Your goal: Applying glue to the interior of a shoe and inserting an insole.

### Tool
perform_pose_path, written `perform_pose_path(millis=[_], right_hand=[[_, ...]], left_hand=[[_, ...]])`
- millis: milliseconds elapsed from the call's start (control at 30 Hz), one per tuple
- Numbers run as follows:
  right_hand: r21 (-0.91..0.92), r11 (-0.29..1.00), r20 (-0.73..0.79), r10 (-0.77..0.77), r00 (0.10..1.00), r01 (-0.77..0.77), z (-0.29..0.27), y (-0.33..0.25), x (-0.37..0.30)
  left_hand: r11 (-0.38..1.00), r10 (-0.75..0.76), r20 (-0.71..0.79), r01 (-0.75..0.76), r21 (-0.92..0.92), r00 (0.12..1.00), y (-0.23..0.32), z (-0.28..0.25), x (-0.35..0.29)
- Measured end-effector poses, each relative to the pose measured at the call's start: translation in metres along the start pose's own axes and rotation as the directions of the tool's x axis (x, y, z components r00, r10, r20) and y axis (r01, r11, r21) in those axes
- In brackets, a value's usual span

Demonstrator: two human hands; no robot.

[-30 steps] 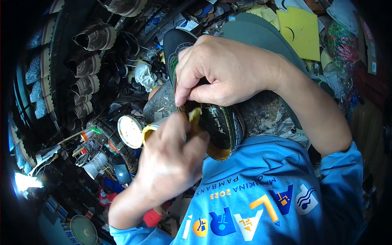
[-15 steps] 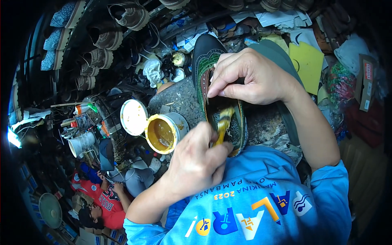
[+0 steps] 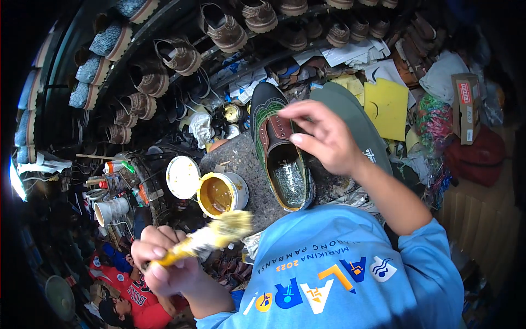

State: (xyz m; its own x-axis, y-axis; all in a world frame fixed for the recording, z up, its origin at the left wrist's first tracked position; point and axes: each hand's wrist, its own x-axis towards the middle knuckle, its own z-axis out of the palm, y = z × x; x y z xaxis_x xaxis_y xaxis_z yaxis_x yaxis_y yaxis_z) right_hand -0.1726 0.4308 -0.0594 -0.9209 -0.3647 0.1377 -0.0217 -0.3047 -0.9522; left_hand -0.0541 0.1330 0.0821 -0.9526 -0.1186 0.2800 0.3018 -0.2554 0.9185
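Observation:
My left hand (image 3: 167,260) is closed round the yellow handle of a glue brush (image 3: 219,233), holding it off to the left of the shoe. The bristles are coated in pale yellow, sticky-looking stuff and point toward the right. A black, green and brown lace-up shoe (image 3: 268,131) rests on the dark stone-like block, toe away from me, with its wet-looking insole showing. Over the shoe's right side hovers my right hand (image 3: 331,140), open, thumb and fingers apart. Beside the shoe stands a white tub (image 3: 239,189) of amber glue.
The tub's round lid (image 3: 183,176) hangs at its left. A grey-green flat sheet (image 3: 359,129) and yellow card (image 3: 386,109) lie right of the shoe. Racks of brown shoes (image 3: 222,27) line the back. A person in a red shirt (image 3: 139,296) sits at lower left.
My left hand has drawn the brush out of the shoe and moved left, below the tub. My right hand has let go of the shoe's upper and opened.

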Motion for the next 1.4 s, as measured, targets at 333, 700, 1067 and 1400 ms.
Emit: perform_pose_path(millis=[333,700,1067,1400], right_hand=[[-0.692,0.718,0.058,-0.056,0.997,0.080,0.037,0.003,-0.099],[-0.609,0.689,-0.071,-0.541,0.838,0.393,-0.016,-0.236,-0.065],[-0.765,0.297,0.184,-0.749,0.636,0.571,-0.037,-0.367,0.299],[-0.975,0.171,-0.206,-0.422,0.883,-0.145,-0.090,-0.398,0.395]], left_hand=[[0.483,-0.651,-0.044,0.369,-0.794,0.758,-0.031,0.056,-0.010],[0.739,-0.034,-0.311,-0.186,-0.648,0.950,0.048,-0.013,-0.031],[0.858,-0.126,-0.653,-0.249,-0.450,0.747,0.040,-0.028,-0.047],[0.919,-0.187,-0.740,-0.150,-0.364,0.646,0.025,-0.058,-0.077]])
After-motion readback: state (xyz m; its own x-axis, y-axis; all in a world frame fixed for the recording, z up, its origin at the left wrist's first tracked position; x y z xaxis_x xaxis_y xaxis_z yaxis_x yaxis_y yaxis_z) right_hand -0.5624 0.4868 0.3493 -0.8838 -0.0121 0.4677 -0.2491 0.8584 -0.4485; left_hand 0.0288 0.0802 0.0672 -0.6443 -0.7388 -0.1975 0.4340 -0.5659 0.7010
